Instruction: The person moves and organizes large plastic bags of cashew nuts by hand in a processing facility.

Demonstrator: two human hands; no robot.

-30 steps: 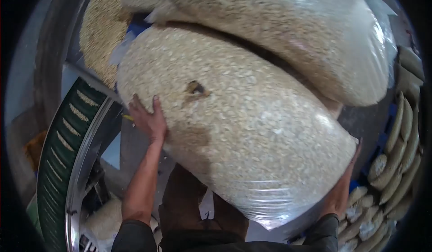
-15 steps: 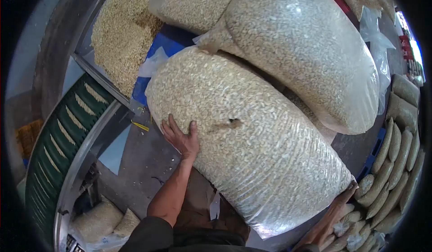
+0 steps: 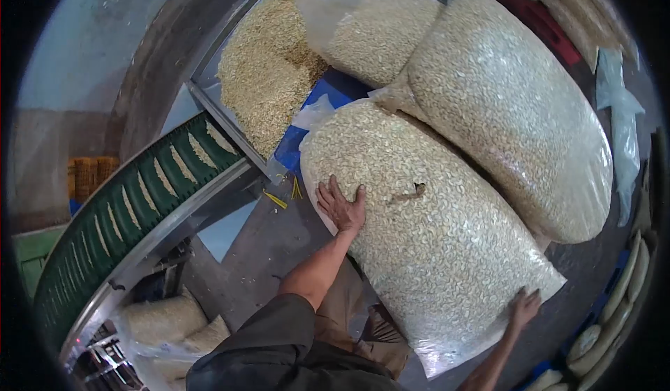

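Nearest the camera is the person's dark sleeve (image 3: 279,342). From it the bare left forearm runs up to the left hand (image 3: 341,207), which lies palm-down on the near sack (image 3: 447,251). Its fingers are spread and the thumb is set apart — flat against the plastic, closed round nothing. The right hand (image 3: 523,306) rests low on the same sack, at its bottom end near the corner, with the fingers fanned out over the plastic. Whether it curls under the edge cannot be told.

The near sack is a big clear plastic bag packed with pale kernels. It lies slanting from lower right to upper left over the grey floor (image 3: 272,248) and touches a second sack (image 3: 516,119) of the same kind just behind it. A small tear (image 3: 417,191) shows in its skin, just right of the left hand's thumb. A few yellow strips (image 3: 276,199) lie on the floor left of that hand.

Further left, a green conveyor belt (image 3: 139,202) with pale ribs climbs toward a metal hopper (image 3: 209,108) heaped with loose kernels (image 3: 269,77). A blue sheet (image 3: 310,136) shows between the hopper and the sacks. Beyond it a third bag (image 3: 380,35) — its top open — touches the second sack.
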